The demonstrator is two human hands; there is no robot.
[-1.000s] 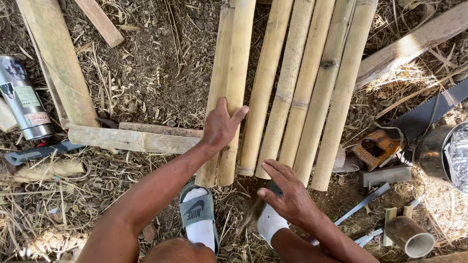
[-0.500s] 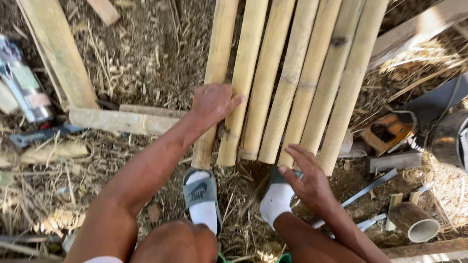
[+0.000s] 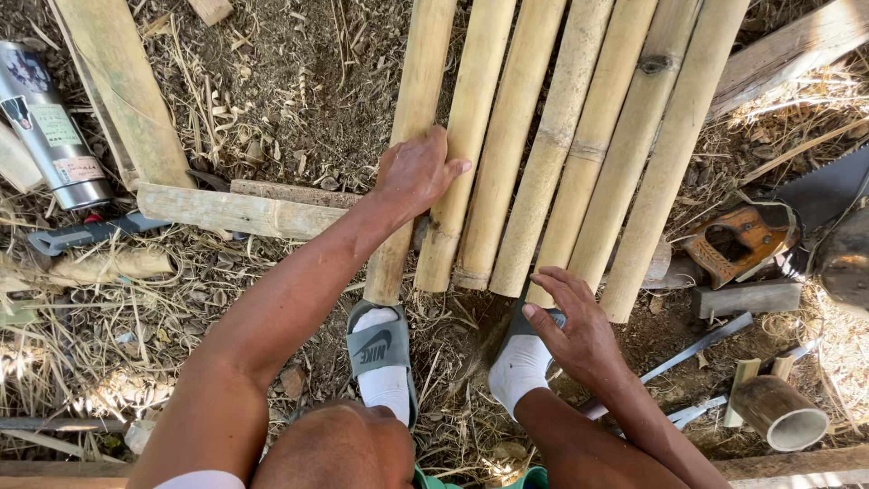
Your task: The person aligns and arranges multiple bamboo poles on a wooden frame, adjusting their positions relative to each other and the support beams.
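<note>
Several yellow bamboo poles [image 3: 552, 145] lie side by side on the dirt ground, their cut ends toward me. My left hand [image 3: 416, 172] rests palm down on the two leftmost poles, fingers spread over them. My right hand [image 3: 575, 321] hovers with fingers apart just below the cut ends of the right-hand poles, by my right foot [image 3: 520, 362] in a white sock and grey sandal. My left foot [image 3: 382, 358], also in a sandal, sits under the end of the leftmost pole.
A metal flask [image 3: 50, 127] lies at left beside wooden planks [image 3: 235, 210] and a grey-handled tool [image 3: 86, 234]. At right are a wooden-handled saw [image 3: 738, 240], a short bamboo offcut [image 3: 778, 412], a wood block [image 3: 747, 297] and a blade [image 3: 688, 353]. Straw litters the ground.
The view has shifted, so the poles sit lower in frame. My left hand stays on the left poles; my right hand has moved slightly toward the pole ends.
</note>
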